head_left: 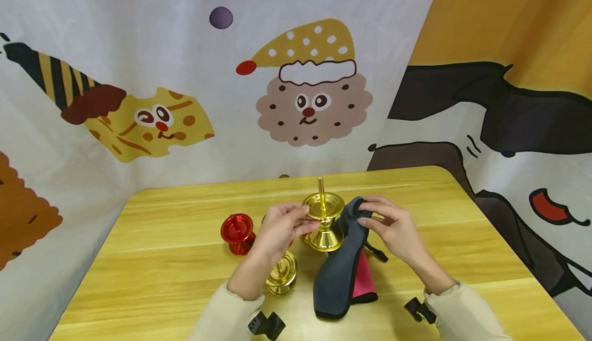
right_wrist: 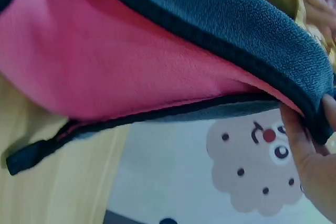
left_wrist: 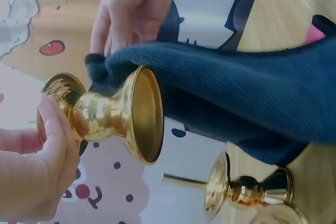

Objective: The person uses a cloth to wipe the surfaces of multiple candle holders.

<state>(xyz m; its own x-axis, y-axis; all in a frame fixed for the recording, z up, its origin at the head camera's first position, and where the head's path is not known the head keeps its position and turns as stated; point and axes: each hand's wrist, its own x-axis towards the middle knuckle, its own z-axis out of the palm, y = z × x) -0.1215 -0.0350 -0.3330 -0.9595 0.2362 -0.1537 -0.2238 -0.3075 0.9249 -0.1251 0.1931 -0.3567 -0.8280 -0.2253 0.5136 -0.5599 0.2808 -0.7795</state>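
Note:
In the head view my left hand grips a shiny gold candle holder by its upper dish. The holder is upright, a thin spike rising from the dish. The left wrist view shows its flared, hollow base. My right hand pinches the upper end of a cloth, grey-blue on one face with black edging. The cloth's pink face fills much of the right wrist view. Its upper part is beside the gold holder, and the rest hangs down toward the table.
On the wooden table, a red candle holder stands left of my left hand. Another gold holder stands close to my left wrist. A black strap end sticks out behind the cloth. A cartoon-printed curtain hangs behind the table.

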